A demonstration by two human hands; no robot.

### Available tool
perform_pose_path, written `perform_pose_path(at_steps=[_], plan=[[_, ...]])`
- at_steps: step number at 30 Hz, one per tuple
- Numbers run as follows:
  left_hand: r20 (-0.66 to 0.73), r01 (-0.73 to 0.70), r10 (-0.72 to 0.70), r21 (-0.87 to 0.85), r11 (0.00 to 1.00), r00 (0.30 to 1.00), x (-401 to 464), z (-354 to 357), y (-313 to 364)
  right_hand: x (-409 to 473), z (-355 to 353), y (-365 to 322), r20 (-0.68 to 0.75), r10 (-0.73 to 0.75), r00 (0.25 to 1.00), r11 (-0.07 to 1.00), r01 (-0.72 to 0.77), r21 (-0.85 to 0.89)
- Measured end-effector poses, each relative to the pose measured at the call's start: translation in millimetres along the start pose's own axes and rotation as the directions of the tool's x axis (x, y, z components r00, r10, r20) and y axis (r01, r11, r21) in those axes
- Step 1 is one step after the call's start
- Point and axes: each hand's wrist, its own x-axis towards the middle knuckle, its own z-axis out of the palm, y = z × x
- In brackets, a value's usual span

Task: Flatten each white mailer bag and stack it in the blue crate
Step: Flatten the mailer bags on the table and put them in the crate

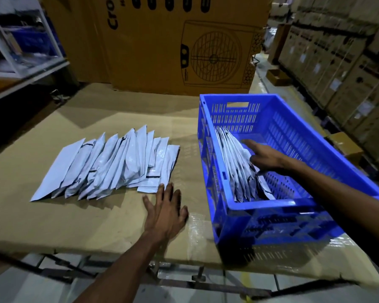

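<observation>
Several white mailer bags (109, 165) lie fanned and overlapping on the cardboard-covered table (85, 215), left of the blue crate (298, 206). Inside the crate, a stack of white mailer bags (236, 165) leans on edge against the left wall. My right hand (265, 157) reaches into the crate and presses against that leaning stack with its fingers extended. My left hand (165, 212) lies flat on the table, fingers spread, just below the right end of the fanned bags and holding nothing.
A large brown carton (162, 40) printed with a fan drawing stands behind the table. Stacked cardboard boxes (337, 62) line the right side. A white shelf frame (24, 51) stands at the far left. The table's front edge is close to me.
</observation>
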Motion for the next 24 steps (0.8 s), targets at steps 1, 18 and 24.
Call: perform_pose_path(at_steps=[1, 18, 24], plan=[[-0.020, -0.003, 0.003, -0.002, 1.000, 1.000, -0.8, -0.5, -0.3, -0.3, -1.4, -1.0, -0.044, -0.016, 0.999, 1.000, 0.015, -0.009], [-0.272, -0.061, 0.058, -0.004, 0.998, 0.961, -21.1, -10.7, -82.3, 13.7, 39.2, -143.5, -0.374, -0.507, 0.777, 0.857, 0.499, -0.125], [-0.243, 0.018, -0.003, 0.060, 0.998, 0.970, -18.6, -15.8, -111.7, 48.7, 78.5, -199.7, -0.127, -0.553, 0.824, 0.813, 0.500, -0.297]])
